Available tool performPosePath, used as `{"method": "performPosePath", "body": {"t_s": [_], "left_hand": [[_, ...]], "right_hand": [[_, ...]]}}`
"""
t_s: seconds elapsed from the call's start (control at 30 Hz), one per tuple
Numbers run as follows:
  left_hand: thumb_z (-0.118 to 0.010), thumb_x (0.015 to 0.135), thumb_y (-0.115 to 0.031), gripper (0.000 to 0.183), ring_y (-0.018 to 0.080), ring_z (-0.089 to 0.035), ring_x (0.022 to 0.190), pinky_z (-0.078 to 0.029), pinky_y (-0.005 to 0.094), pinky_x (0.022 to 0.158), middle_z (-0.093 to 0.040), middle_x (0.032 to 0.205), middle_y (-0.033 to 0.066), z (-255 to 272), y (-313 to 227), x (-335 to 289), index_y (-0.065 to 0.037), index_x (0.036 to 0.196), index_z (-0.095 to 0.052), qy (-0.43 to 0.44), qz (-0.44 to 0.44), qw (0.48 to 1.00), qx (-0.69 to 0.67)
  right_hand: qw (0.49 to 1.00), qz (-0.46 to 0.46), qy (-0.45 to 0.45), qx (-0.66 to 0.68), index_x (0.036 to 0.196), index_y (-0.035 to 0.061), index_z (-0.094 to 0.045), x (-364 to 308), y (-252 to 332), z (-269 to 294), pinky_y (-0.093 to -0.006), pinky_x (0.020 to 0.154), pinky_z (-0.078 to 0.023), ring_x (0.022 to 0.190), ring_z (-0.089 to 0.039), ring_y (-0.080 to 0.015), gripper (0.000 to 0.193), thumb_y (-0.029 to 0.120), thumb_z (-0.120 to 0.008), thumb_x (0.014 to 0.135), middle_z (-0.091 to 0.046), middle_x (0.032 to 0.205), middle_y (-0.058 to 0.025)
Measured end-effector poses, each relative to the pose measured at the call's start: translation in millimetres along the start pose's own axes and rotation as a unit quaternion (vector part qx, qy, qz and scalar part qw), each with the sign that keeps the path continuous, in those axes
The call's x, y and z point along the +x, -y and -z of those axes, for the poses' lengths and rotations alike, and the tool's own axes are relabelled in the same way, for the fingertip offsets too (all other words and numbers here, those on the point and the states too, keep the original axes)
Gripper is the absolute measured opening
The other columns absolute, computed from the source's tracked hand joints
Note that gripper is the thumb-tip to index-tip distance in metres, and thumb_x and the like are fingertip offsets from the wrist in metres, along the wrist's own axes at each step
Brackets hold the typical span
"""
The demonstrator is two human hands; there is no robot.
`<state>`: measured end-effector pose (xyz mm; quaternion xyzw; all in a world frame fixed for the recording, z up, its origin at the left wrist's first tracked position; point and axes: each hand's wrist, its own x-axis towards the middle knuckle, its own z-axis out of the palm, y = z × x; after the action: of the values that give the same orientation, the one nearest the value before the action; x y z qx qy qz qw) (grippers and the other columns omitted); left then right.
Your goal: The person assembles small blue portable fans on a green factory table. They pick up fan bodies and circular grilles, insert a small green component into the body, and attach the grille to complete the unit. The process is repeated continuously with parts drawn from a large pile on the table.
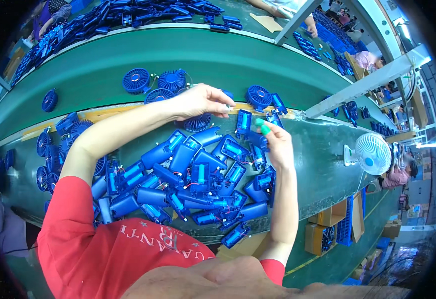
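Observation:
My left hand point(205, 101) reaches over the pile to the wooden edge strip, with thumb and fingertips pinched on a small white connector point(230, 107). Below its wrist lies a round blue fan head point(197, 122), partly covered. To its right, my right hand point(278, 142) has green covers on two fingertips, which are brought close together; anything between them is too small to make out. A blue handle housing point(244, 119) lies between the hands, and another housing point(274, 118) sits just beyond the right fingertips. Many open blue housings point(199, 174) with batteries and wires are heaped before me.
A green conveyor belt point(218, 62) runs beyond the wooden strip, carrying fan heads point(136, 80). More fan heads point(53, 158) crowd the left. A white desk fan point(372, 153) stands right, near a metal post point(367, 82). Cardboard boxes point(321, 238) sit lower right. Other people work nearby.

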<state>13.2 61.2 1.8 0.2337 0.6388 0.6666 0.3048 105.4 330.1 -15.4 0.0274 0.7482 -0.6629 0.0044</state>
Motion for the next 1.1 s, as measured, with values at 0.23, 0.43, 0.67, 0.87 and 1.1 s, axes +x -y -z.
{"method": "performPosePath", "body": {"t_s": [0.23, 0.43, 0.67, 0.87, 1.1], "left_hand": [[-0.061, 0.089, -0.010, 0.027, 0.0131, -0.064, 0.089, -0.051, 0.0257, 0.082, -0.068, 0.097, 0.0090, -12.5, -2.6, -13.9, -0.001, 0.115, -0.063, 0.015, 0.001, 0.999, -0.031], [-0.064, 0.087, -0.010, 0.027, 0.0122, -0.062, 0.089, -0.050, 0.0254, 0.082, -0.066, 0.098, 0.0075, -15.5, -5.4, -21.5, 0.000, 0.112, -0.061, 0.026, -0.008, 1.000, -0.015], [-0.065, 0.087, -0.008, 0.019, 0.0117, -0.062, 0.091, -0.049, 0.0255, 0.085, -0.064, 0.099, 0.0060, -20.3, 9.3, -23.1, -0.001, 0.103, -0.059, 0.053, -0.034, 0.998, -0.029], [-0.065, 0.086, -0.006, 0.020, 0.0108, -0.061, 0.095, -0.048, 0.0238, 0.088, -0.063, 0.099, 0.0048, -23.0, 7.0, -24.3, -0.001, 0.104, -0.059, 0.062, -0.012, 0.997, -0.053], [-0.066, 0.085, -0.005, 0.020, 0.0108, -0.061, 0.095, -0.048, 0.0237, 0.088, -0.063, 0.100, 0.0044, -22.6, 11.4, -22.5, -0.002, 0.104, -0.060, 0.061, -0.007, 0.997, -0.055]], "right_hand": [[0.994, 0.008, 0.074, 0.079, 0.113, -0.0010, -0.063, -12.9, 8.6, -47.9, -0.0240, 0.081, -0.045, 0.089, -0.058, -0.0087, 0.028, 0.014, -0.063, 0.089, -0.066, 0.095, -0.0045], [0.999, 0.044, 0.018, -0.018, 0.109, -0.0013, -0.065, -14.1, 3.7, -52.8, -0.0196, 0.069, -0.045, 0.076, -0.057, -0.0043, 0.025, 0.007, -0.065, 0.085, -0.066, 0.086, 0.0002], [0.998, 0.050, 0.012, 0.047, 0.104, -0.0011, -0.067, -25.9, 6.0, -66.2, -0.0201, 0.070, -0.046, 0.077, -0.058, -0.0059, 0.021, 0.004, -0.065, 0.084, -0.067, 0.086, -0.0010], [0.993, 0.052, 0.018, 0.106, 0.106, -0.0023, -0.065, -30.5, 6.9, -72.4, -0.0209, 0.075, -0.046, 0.083, -0.058, -0.0077, 0.020, 0.004, -0.062, 0.087, -0.067, 0.093, -0.0044], [0.990, 0.085, 0.037, 0.104, 0.114, -0.0014, -0.055, -34.3, 16.5, -73.8, -0.0211, 0.079, -0.046, 0.088, -0.058, -0.0086, 0.025, 0.001, -0.059, 0.088, -0.064, 0.098, -0.0058]]}}
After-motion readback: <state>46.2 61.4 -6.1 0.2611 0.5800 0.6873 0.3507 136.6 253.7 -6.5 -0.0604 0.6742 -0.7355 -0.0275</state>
